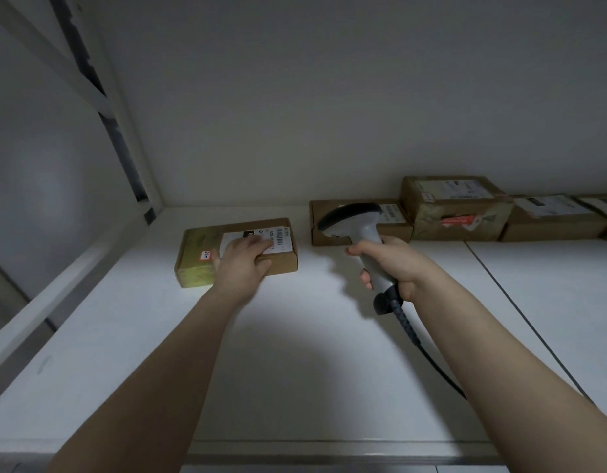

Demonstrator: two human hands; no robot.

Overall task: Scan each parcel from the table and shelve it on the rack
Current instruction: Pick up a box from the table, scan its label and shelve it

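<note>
A flat brown cardboard parcel (196, 249) with a white barcode label and a small red-edged sticker lies on the white rack shelf (295, 353), toward its left rear. My left hand (242, 259) lies on the parcel's top, fingers over the label and thumb at its near edge. My right hand (392, 264) grips the handle of a grey barcode scanner (355, 221) held above the shelf to the right of that parcel, its dark head pointing left. The scanner's dark cable (428, 356) trails back toward me.
A row of several brown parcels stands along the back wall at the right, among them a flat box (395, 230) behind the scanner and a taller taped box (455, 208). A white rack upright (131, 155) rises at the left. A seam (520, 312) crosses the shelf's right side.
</note>
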